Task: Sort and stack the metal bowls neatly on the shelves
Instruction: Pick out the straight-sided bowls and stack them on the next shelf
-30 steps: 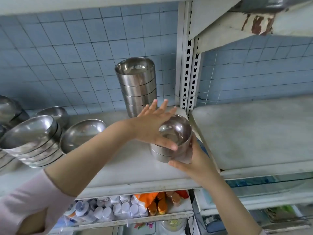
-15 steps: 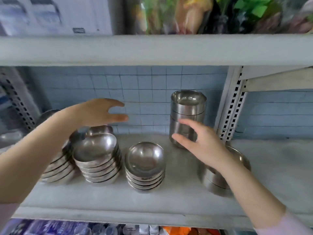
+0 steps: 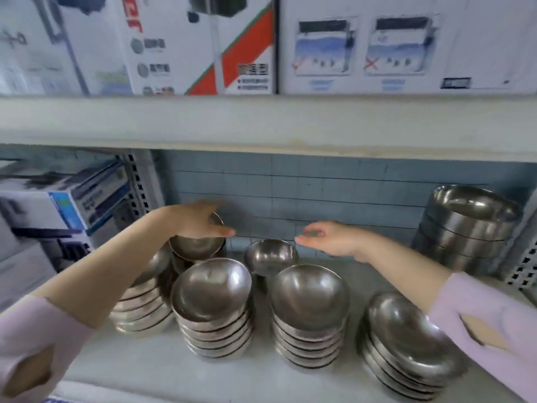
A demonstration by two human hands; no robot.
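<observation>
Several stacks of shallow metal bowls stand on the white shelf (image 3: 162, 365): a front left stack (image 3: 213, 309), a front middle stack (image 3: 309, 312), a front right stack (image 3: 406, 347) and a far left stack (image 3: 142, 309) half hidden by my left arm. A small single bowl (image 3: 270, 255) sits behind them. My left hand (image 3: 197, 221) hovers over a rear bowl (image 3: 196, 247), fingers relaxed, holding nothing. My right hand (image 3: 328, 238) hangs just above and right of the small bowl, fingers loosely curled and empty. A tall stack of deep bowls (image 3: 465, 228) stands at the right.
A blue tiled wall (image 3: 319, 193) backs the shelf. The upper shelf board (image 3: 261, 123) hangs low overhead and carries product boxes (image 3: 203, 45). More boxes (image 3: 64, 205) sit past the perforated post (image 3: 139, 184) at the left. Another post (image 3: 526, 266) stands at the right.
The view has shifted left and up. My right hand left the tall deep-bowl stack and moved left to the small bowl. My left hand dropped over the rear bowl.
</observation>
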